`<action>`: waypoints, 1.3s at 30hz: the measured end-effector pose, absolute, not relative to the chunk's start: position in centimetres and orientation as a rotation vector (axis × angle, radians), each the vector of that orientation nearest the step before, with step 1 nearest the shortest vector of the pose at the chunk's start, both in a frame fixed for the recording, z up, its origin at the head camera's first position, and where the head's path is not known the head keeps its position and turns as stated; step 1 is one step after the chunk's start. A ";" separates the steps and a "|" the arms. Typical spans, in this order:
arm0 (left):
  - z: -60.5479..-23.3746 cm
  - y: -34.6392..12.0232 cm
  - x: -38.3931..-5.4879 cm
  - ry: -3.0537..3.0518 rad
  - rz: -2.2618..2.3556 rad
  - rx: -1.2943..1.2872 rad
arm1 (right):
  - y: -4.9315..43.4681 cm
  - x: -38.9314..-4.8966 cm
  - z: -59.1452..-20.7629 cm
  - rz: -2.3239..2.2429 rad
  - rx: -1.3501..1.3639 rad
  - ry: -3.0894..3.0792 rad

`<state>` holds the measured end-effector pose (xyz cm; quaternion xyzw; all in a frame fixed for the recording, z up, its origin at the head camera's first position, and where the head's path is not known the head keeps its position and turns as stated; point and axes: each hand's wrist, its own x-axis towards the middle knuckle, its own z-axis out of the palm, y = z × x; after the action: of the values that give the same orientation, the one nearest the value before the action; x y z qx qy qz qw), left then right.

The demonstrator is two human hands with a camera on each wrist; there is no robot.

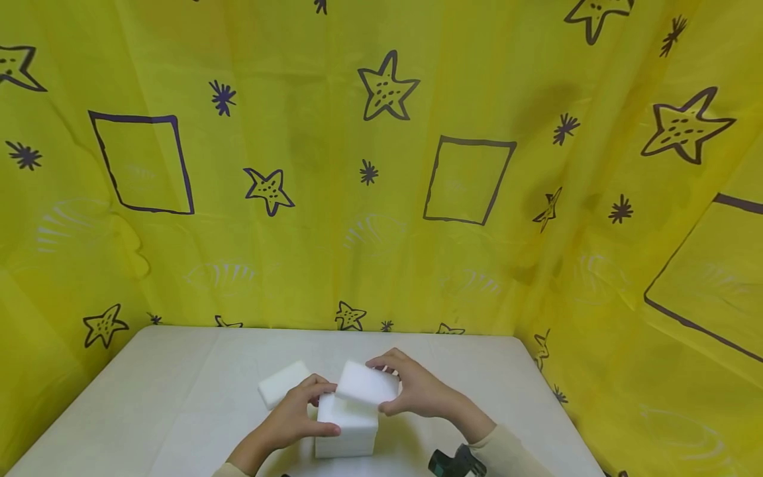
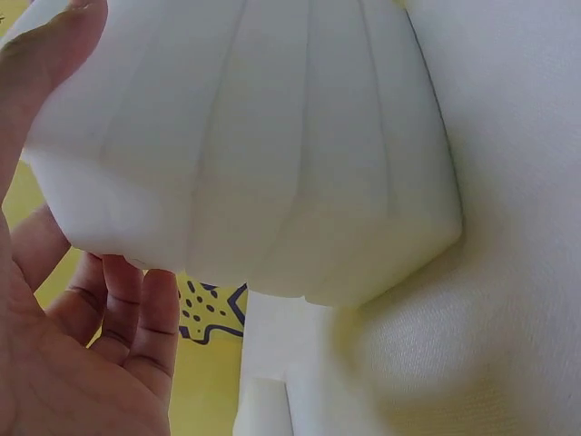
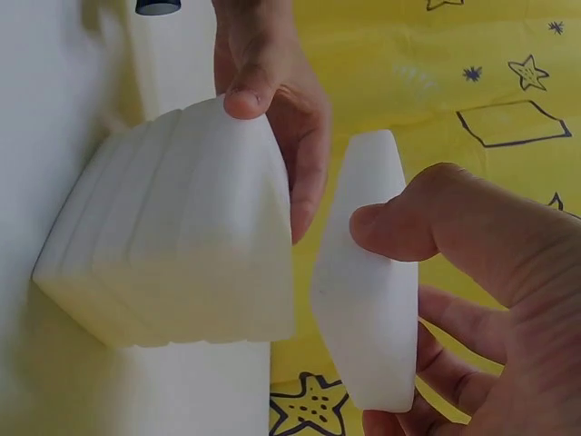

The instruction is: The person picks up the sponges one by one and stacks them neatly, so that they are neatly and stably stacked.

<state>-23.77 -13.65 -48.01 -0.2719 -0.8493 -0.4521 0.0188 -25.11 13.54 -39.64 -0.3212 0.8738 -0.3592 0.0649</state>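
Note:
Several white sponges are piled in a neat block-like stack (image 1: pixel 346 438) on the table. My left hand (image 1: pixel 291 414) grips this stack near its top, the thumb on the near side and the fingers on the far side. Thin seams between the layers show in the left wrist view on the stack (image 2: pixel 272 163). Just above and to the right, my right hand (image 1: pixel 418 385) pinches a single white sponge (image 1: pixel 366 383) between thumb and fingers, tilted. A gap separates that sponge (image 3: pixel 370 300) from the stack's top in the right wrist view.
Another white sponge (image 1: pixel 285 383) lies on the white table (image 1: pixel 197 384), beyond my left hand. A yellow curtain (image 1: pixel 310 252) with dark stars and frames encloses the table at the back and sides. A dark device (image 1: pixel 457 462) sits by my right sleeve.

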 end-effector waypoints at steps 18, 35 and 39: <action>-48.1 -13.6 -23.7 -2.636 -1.322 -0.812 | 12.0 -25.2 -39.7 -1.017 -1.019 2.579; -48.4 -13.6 -23.8 -2.618 -1.322 -0.826 | 11.0 -25.1 -40.0 -0.992 -1.036 2.568; -48.5 -13.6 -23.8 -2.604 -1.336 -0.830 | 10.9 -25.1 -40.1 -0.991 -1.038 2.559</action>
<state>-23.79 -13.64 -48.45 -0.2726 -0.8548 -0.4388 0.0497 -25.08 10.89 -40.07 -0.3519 0.8675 -0.3360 0.1035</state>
